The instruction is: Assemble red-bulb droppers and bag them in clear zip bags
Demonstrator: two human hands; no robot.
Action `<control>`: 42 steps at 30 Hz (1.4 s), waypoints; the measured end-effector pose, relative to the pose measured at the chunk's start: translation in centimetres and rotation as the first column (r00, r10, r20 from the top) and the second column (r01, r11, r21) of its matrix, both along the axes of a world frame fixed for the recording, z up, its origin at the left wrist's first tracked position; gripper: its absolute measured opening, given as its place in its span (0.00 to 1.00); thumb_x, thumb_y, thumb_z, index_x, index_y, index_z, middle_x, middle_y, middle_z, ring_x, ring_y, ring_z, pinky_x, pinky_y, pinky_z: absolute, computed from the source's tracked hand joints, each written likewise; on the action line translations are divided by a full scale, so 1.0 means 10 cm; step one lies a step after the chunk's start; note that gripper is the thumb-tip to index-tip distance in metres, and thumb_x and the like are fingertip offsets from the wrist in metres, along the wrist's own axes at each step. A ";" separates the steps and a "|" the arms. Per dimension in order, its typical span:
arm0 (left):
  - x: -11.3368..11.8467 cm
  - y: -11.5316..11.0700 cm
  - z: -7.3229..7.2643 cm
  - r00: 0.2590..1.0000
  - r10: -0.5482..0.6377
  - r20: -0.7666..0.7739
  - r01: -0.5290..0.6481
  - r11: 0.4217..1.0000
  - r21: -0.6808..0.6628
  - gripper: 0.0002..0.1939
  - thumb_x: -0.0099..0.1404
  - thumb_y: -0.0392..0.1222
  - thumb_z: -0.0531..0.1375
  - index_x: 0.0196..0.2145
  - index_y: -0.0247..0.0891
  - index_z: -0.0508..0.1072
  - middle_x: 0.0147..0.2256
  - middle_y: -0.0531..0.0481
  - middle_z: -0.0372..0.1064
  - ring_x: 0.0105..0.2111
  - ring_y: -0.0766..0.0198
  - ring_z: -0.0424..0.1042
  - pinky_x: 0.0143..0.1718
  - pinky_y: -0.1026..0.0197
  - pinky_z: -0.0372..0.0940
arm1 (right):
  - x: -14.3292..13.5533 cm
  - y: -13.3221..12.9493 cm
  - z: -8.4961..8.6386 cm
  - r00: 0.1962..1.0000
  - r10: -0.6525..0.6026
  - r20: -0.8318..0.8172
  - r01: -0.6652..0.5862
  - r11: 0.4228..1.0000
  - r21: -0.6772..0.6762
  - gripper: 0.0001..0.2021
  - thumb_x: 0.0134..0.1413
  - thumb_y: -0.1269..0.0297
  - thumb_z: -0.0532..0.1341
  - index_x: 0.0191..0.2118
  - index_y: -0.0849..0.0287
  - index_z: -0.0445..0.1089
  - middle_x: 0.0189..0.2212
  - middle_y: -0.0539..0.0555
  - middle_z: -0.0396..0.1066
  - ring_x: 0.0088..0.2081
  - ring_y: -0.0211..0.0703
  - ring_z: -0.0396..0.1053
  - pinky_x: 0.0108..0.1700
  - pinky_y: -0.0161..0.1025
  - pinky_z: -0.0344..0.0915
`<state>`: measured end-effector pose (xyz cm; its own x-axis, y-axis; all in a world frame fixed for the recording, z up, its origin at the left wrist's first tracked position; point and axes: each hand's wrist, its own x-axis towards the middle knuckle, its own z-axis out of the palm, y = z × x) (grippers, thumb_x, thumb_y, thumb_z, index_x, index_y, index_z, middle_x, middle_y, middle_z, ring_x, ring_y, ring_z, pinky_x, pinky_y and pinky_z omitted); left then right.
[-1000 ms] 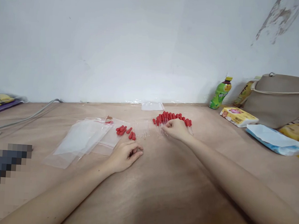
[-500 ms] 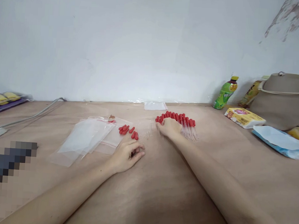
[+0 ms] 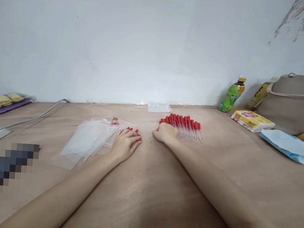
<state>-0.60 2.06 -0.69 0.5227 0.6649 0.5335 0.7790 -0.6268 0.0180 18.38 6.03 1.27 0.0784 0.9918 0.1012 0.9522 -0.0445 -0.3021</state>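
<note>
My left hand (image 3: 124, 144) lies over several loose red rubber bulbs (image 3: 136, 131), its fingertips closed on one at the right of that pile. My right hand (image 3: 166, 132) is closed beside the clear thin tubes (image 3: 147, 132), its fingertips at their right end; what it pinches is too small to make out. Just right of it lies a row of clear droppers with red bulbs (image 3: 185, 121), bulbs toward the wall and tips toward me. Clear zip bags (image 3: 88, 137) lie overlapped left of my left hand.
A small bag (image 3: 159, 108) lies near the wall. On the right stand a green bottle (image 3: 231, 95), a yellow tissue pack (image 3: 253, 121), a blue-white packet (image 3: 287, 144) and a beige bag (image 3: 293, 103). A cable (image 3: 42, 112) and yellow items in a tray (image 3: 4, 101) are on the left.
My left hand has moved forward onto the loose red bulbs. My right hand has shifted left and slightly toward me, from the dropper row to the clear tubes.
</note>
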 end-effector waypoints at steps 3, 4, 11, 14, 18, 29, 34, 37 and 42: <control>0.00 0.00 -0.02 1.000 -0.002 0.010 0.001 0.997 0.083 0.09 0.63 0.42 0.55 0.37 0.42 0.75 0.36 0.47 0.71 0.39 0.55 0.65 0.40 0.51 0.57 | -0.03 0.00 -0.01 1.000 -0.011 0.003 0.011 1.000 -0.016 0.13 0.49 0.60 0.55 0.35 0.61 0.73 0.36 0.62 0.73 0.39 0.52 0.70 0.36 0.41 0.63; -0.01 0.00 -0.03 0.999 -0.011 0.034 0.007 0.994 0.105 0.10 0.63 0.42 0.55 0.37 0.42 0.75 0.36 0.47 0.71 0.39 0.55 0.65 0.40 0.51 0.57 | -0.04 -0.01 -0.01 1.000 -0.012 0.004 0.012 1.000 -0.019 0.13 0.49 0.61 0.55 0.35 0.62 0.73 0.36 0.63 0.73 0.39 0.52 0.70 0.36 0.41 0.62; 0.00 -0.18 0.02 0.931 -0.239 0.275 0.233 0.971 0.054 0.13 0.66 0.34 0.49 0.44 0.37 0.70 0.38 0.45 0.65 0.39 0.63 0.66 0.41 0.59 0.64 | -0.01 -0.15 0.12 1.000 -0.006 -0.020 0.006 1.000 0.027 0.15 0.55 0.63 0.50 0.40 0.66 0.68 0.38 0.67 0.70 0.40 0.53 0.69 0.37 0.42 0.61; 0.02 -0.31 0.06 0.903 -0.356 0.239 0.391 0.912 -0.121 0.13 0.65 0.33 0.49 0.43 0.37 0.70 0.40 0.44 0.66 0.40 0.63 0.67 0.42 0.59 0.64 | 0.12 -0.22 0.17 0.990 0.027 -0.135 -0.009 0.991 0.133 0.14 0.58 0.63 0.47 0.41 0.67 0.64 0.40 0.66 0.68 0.40 0.52 0.68 0.37 0.42 0.60; 0.08 -0.41 0.11 0.901 -0.336 0.274 0.418 0.841 -0.342 0.09 0.61 0.33 0.53 0.39 0.37 0.69 0.38 0.45 0.68 0.34 0.64 0.68 0.35 0.61 0.66 | 0.34 -0.39 -0.03 0.893 0.326 -0.309 -0.197 0.903 0.383 0.10 0.59 0.65 0.45 0.41 0.63 0.59 0.34 0.58 0.68 0.34 0.44 0.67 0.35 0.38 0.60; 0.23 -0.38 0.01 0.940 -0.209 0.269 0.291 0.903 -0.315 0.09 0.64 0.42 0.54 0.35 0.40 0.74 0.36 0.49 0.70 0.37 0.62 0.68 0.40 0.58 0.62 | 0.59 -0.85 -0.28 0.781 0.585 -0.220 -0.408 0.744 0.529 0.08 0.57 0.69 0.50 0.39 0.60 0.65 0.33 0.55 0.68 0.35 0.41 0.65 0.39 0.40 0.59; 0.20 -0.38 -0.02 0.932 -0.056 0.359 0.191 0.916 -0.354 0.09 0.66 0.42 0.52 0.38 0.38 0.68 0.34 0.49 0.69 0.33 0.63 0.68 0.34 0.61 0.63 | 0.57 -0.88 -0.26 0.757 0.593 -0.275 -0.431 0.769 0.471 0.07 0.57 0.65 0.52 0.35 0.60 0.65 0.26 0.51 0.67 0.26 0.36 0.62 0.33 0.36 0.57; 0.20 -0.37 -0.04 0.924 -0.040 0.380 0.198 0.901 -0.387 0.08 0.66 0.43 0.51 0.39 0.38 0.66 0.29 0.51 0.67 0.27 0.66 0.67 0.31 0.62 0.62 | 0.57 -0.90 -0.26 0.762 0.624 -0.173 -0.474 0.719 0.509 0.06 0.56 0.65 0.54 0.33 0.60 0.66 0.24 0.49 0.67 0.27 0.35 0.62 0.37 0.38 0.55; 0.21 -0.37 -0.06 0.913 -0.040 0.406 0.231 0.871 -0.434 0.09 0.67 0.44 0.50 0.39 0.38 0.65 0.24 0.54 0.65 0.25 0.66 0.67 0.30 0.63 0.62 | 0.58 -0.89 -0.31 0.739 0.669 -0.077 -0.525 0.644 0.556 0.07 0.57 0.64 0.53 0.33 0.60 0.65 0.23 0.48 0.67 0.24 0.33 0.60 0.41 0.40 0.52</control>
<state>1.45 -1.61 -1.26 0.4512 0.8197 0.3528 0.5601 -0.5679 0.6031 24.17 -2.85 -1.82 -0.4205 0.6538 0.6291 0.6001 0.7204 -0.3477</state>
